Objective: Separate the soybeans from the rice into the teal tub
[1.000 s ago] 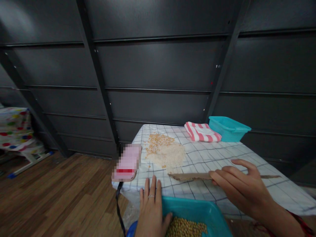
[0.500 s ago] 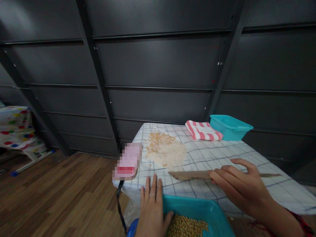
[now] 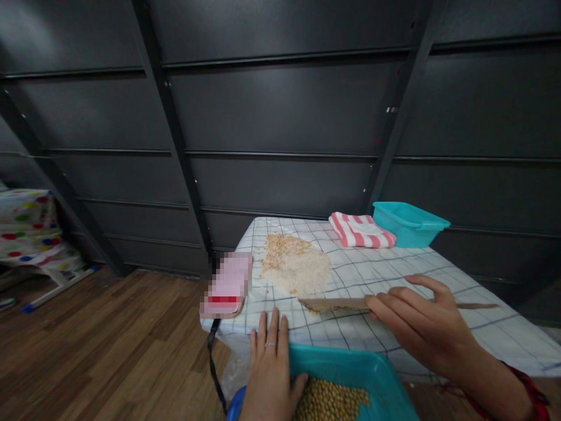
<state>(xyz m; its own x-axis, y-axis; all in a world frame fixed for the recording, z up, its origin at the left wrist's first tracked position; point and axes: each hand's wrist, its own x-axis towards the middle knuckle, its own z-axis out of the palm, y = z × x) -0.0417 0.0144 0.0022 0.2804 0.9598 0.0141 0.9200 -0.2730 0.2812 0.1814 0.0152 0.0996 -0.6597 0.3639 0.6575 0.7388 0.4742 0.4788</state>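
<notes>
My right hand [image 3: 421, 327] grips a flat strip of brown cardboard [image 3: 335, 304], held edge-down on the checked tablecloth [image 3: 394, 275]. The strip's left end lies just in front of a pile of white rice mixed with yellow kernels [image 3: 293, 266]. My left hand [image 3: 269, 368] holds the near left rim of a teal tray [image 3: 350, 371] at the table's front edge, fingers stretched over the rim and thumb inside. Tan beans [image 3: 331, 400] lie in the tray.
A pink blurred phone-like object [image 3: 227, 285] sits at the table's left edge, a black cord [image 3: 214, 368] hanging below it. A folded red-and-white striped cloth [image 3: 360, 230] and a second teal tub [image 3: 407, 223] stand at the back. Dark wall panels rise behind; wooden floor lies left.
My right hand has slid the cardboard strip slightly left and closer to the grain pile. My left hand stays on the tray rim.
</notes>
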